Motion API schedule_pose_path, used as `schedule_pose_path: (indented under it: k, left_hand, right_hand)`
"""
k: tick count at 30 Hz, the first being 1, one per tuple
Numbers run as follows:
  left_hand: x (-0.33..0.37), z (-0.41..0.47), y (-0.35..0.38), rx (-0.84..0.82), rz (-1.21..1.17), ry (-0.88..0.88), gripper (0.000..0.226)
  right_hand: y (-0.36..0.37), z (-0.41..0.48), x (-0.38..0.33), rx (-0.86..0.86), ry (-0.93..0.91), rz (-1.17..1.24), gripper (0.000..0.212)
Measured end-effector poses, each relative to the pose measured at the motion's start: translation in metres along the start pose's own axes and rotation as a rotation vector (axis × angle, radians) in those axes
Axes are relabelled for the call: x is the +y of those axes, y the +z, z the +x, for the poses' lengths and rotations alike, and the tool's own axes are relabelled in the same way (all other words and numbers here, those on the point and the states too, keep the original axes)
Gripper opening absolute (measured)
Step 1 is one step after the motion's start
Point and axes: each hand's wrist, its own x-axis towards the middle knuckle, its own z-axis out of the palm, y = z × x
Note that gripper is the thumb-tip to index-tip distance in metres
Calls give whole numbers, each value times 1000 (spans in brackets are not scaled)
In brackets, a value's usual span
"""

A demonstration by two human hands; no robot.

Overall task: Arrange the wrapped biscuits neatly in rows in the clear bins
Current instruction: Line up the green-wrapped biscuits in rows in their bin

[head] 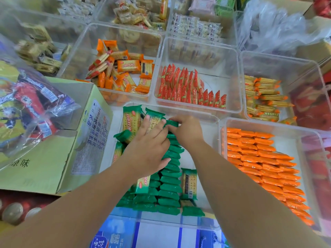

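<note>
Many clear bins (239,56): set edge to edge across the surface; sorting abt half done by my reckoning.
Plastic bag (26,108): far L, mixed snack pkts inside, lies over the cardboard box (53,158); not in any bin.
Loose orange pkts (123,72): rear-L bin, jumbled heap, no rows. Left to do.
Left hand (148,151): fingers straight and spread, laid flat on the green pkts, pressing the stack; wrapped round nothing.
Green pkts (170,178): in the near-centre bin (209,129), the one being worked. Rows on edge run front to back down the middle. Several pkts at the bin's L side and one just R of the rows lie flat or askew. R part of the floor bare, so rows part-built.
Right hand (186,131): fingers curled, pinching a green pkt at the far end of the row, close beside the L fingertips.
Red pkts (188,90): bin behind, stood on edge in rows; looks mostly done.
Orange rows (259,158): near-R bin, tight lines along its L wall, look finished; R part of the floor bare.
Yellow pkts (263,99): rear-R bin, rough stack, ends uneven; prob. needs tidying.
Rearmost bins: blurred; contents look unsorted, can't tell more.
</note>
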Motion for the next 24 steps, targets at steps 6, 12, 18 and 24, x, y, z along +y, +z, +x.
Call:
schedule_pose_path:
  k: [6,12,18,24]
  left_hand:
    - [1,-44,-14,29,-268,-444,73]
    - [17,-97,1,42,-402,-634,96]
    - [26,-106,19,-35,-605,-766,119]
    - [24,-107,25,-72,-605,-742,122]
  right_hand:
    - [15,-2,7,79,154,234,50]
    - [21,-8,11,141,281,462,52]
    - [24,-7,20,-53,469,608,71]
    - [35,-5,25,-10,437,628,60]
